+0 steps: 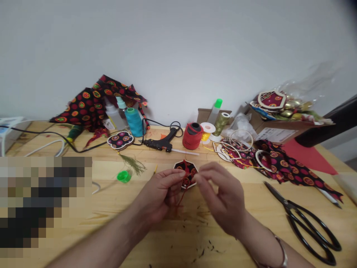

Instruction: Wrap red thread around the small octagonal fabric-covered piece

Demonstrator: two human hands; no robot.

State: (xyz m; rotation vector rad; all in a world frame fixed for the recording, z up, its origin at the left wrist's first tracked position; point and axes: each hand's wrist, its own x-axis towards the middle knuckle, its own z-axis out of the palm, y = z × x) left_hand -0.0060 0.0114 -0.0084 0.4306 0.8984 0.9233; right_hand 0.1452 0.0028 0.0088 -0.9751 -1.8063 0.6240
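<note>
My left hand (pixel 163 186) is closed, its thumb and forefinger pinching a thin red cord (pixel 181 198) whose loose end hangs below. Just behind the fingertips is an eight-sided ornament (pixel 190 166) of dark patterned fabric in a pale rim; I cannot tell whether it is held or lies on the table. Facing the left one, my right hand (pixel 223 197) has its thumb and fingertips pressed together at the ornament's right edge. What those fingertips grip is too small to make out.
Black-handled scissors (pixel 298 214) lie at right. Behind stand a glue gun (pixel 164 143), a red tape roll (pixel 193 137), thread spools and a flower-shaped ornament (pixel 120 140) with a tassel. A green cap (pixel 124 176) sits left. Patterned fabric (pixel 281 160) and wooden rings lie right, near a filled cardboard box (pixel 292 126).
</note>
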